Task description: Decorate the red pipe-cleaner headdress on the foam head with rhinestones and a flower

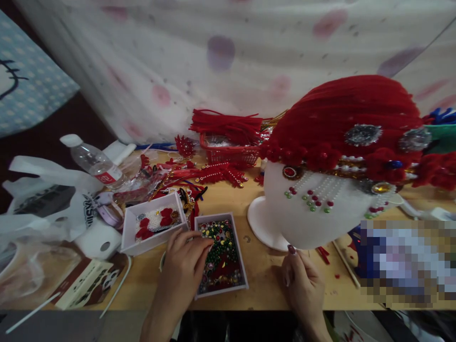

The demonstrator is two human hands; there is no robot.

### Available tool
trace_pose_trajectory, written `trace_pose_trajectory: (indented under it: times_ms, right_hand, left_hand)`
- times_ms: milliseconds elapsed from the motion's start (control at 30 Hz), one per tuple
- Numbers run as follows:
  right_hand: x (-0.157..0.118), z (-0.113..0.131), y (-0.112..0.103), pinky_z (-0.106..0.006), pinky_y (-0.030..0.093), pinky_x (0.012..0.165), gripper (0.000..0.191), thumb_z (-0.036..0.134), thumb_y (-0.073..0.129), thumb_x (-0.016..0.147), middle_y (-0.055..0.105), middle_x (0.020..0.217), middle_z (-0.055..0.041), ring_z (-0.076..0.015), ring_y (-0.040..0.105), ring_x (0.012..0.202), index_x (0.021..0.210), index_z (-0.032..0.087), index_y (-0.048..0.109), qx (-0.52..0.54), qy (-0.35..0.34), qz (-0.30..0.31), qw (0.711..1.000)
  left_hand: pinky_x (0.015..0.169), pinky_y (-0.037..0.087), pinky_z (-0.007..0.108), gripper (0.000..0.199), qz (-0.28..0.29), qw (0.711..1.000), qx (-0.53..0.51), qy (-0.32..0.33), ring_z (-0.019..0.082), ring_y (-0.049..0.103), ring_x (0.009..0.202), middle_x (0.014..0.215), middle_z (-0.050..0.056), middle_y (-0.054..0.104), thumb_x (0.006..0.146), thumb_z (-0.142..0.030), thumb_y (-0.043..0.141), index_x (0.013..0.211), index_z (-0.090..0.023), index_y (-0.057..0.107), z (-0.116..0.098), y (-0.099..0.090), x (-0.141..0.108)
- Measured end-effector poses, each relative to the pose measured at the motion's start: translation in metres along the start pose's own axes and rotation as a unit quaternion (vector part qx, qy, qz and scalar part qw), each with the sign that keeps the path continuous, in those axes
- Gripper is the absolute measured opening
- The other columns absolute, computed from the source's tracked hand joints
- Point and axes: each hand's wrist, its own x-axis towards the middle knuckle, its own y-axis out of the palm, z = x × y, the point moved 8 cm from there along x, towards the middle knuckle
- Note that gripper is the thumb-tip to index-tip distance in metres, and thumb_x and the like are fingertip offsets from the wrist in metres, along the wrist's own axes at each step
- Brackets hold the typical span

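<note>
My left hand [187, 256] reaches over the left edge of a white box [239, 256] of green, red and gold beads. Its thumb and fingertips come together above the beads; anything between them is too small to name. Just below a white foam head [313, 209], my right hand [304, 280] is closed with the thumb uppermost, and what it may hold is hidden. The foam head wears a red headdress [342, 114] with red fuzzy flowers, silver discs, and strings of white pearls ending in red and green beads.
Left of the beads stands a second white box [153, 242] with pearls and red pieces. Behind are a red basket [231, 156] of red fuzzy stems and red ornaments [221, 174]. A plastic bottle [93, 161], plastic bags [46, 190] and a card [87, 285] crowd the left.
</note>
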Motion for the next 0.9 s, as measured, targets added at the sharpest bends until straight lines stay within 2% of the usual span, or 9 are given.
trace_pose_trajectory:
  times_ms: [200,367,467,533,633,733,900]
  right_hand:
    - [0.0,0.004,0.001,-0.026,0.032,0.048,0.059,0.053,0.059,0.096,0.04,0.044,0.0043,-0.0086,0.037,0.042,0.048,0.021,0.044,-0.002,0.002,-0.001,1.0]
    - [0.001,0.005,0.002,-0.026,0.032,0.048,0.061,0.058,0.059,0.094,0.04,0.044,0.0037,-0.0092,0.037,0.042,0.047,0.022,0.044,-0.006,0.01,0.006,1.0]
    - [0.001,0.005,0.002,-0.025,0.031,0.046,0.061,0.06,0.059,0.093,0.04,0.043,0.0038,-0.0086,0.037,0.041,0.048,0.022,0.044,-0.001,0.015,0.007,1.0]
    - [0.0,0.005,0.003,-0.025,0.031,0.044,0.061,0.061,0.059,0.092,0.039,0.043,0.004,-0.0082,0.036,0.04,0.048,0.022,0.043,0.006,0.019,0.007,1.0]
    - [0.0,0.007,0.004,-0.024,0.03,0.04,0.06,0.063,0.061,0.09,0.037,0.042,0.0052,-0.0077,0.034,0.038,0.049,0.023,0.042,0.016,0.025,0.007,1.0]
    - [0.0,0.01,0.005,-0.023,0.028,0.037,0.06,0.066,0.063,0.087,0.035,0.041,0.0058,-0.0075,0.032,0.035,0.049,0.023,0.042,0.021,0.028,0.01,0.999]
    - [0.0,0.012,0.005,-0.023,0.03,0.036,0.062,0.068,0.061,0.086,0.035,0.04,0.0056,-0.0082,0.033,0.034,0.048,0.024,0.041,0.021,0.028,0.021,0.999]
  left_hand:
    - [0.094,0.051,0.054,0.015,0.021,1.0,0.002,-0.008,0.025,0.066,0.093,0.089,0.005,0.076,0.095,-0.013,0.054,0.1,-0.021,0.067,-0.004,0.004,-0.002]
    - [0.096,0.053,0.05,0.017,0.036,0.999,-0.037,0.002,0.023,0.067,0.096,0.09,0.004,0.076,0.095,-0.011,0.054,0.1,-0.021,0.068,-0.026,0.008,0.002]
    - [0.099,0.053,0.051,0.018,0.049,0.998,-0.047,0.014,0.022,0.068,0.092,0.085,0.002,0.075,0.094,-0.011,0.054,0.097,-0.021,0.069,-0.037,0.011,0.007]
    - [0.095,0.055,0.051,0.018,0.054,0.998,-0.034,0.02,0.022,0.069,0.086,0.082,0.002,0.075,0.094,-0.011,0.055,0.095,-0.02,0.07,-0.04,0.013,0.008]
    - [0.075,0.06,0.042,0.02,0.062,0.998,-0.015,0.008,0.022,0.069,0.076,0.079,0.004,0.074,0.095,-0.012,0.052,0.095,-0.019,0.07,-0.038,0.016,0.006]
    - [0.066,0.059,0.034,0.026,0.108,0.994,-0.008,-0.028,0.021,0.072,0.075,0.082,0.004,0.076,0.094,-0.01,0.048,0.096,-0.019,0.072,-0.033,0.025,0.0]
    - [0.075,0.06,0.033,0.029,0.213,0.973,0.004,-0.084,0.022,0.076,0.085,0.093,0.005,0.079,0.093,-0.011,0.048,0.101,-0.021,0.074,-0.027,0.045,-0.006]
